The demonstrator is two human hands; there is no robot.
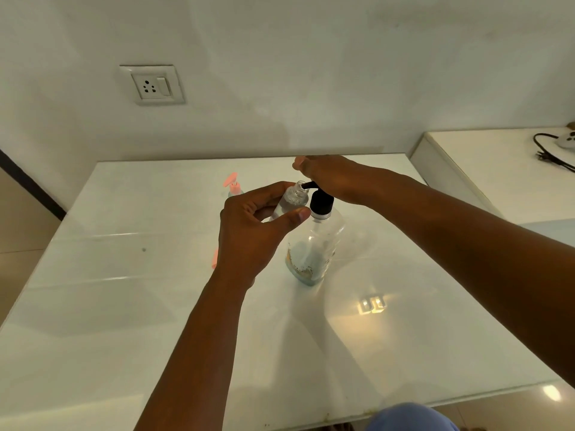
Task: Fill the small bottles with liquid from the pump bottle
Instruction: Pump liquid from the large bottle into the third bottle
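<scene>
A clear pump bottle (314, 244) with a black pump head (321, 202) stands on the white table (124, 275); a little liquid shows at its bottom. My right hand (329, 178) rests on top of the pump head, fingers over it. My left hand (252, 231) holds a small clear bottle (291, 202), tilted, its open neck right at the black nozzle. A second small bottle with a pink pump top (234, 185) stands behind my left hand. A pink piece (214, 258) peeks out beside my left wrist, mostly hidden.
A wall with a socket plate (152, 85) rises behind the table. A white counter (497, 169) to the right carries a black cable (550, 150). Blue cloth (410, 418) shows at the table's front edge.
</scene>
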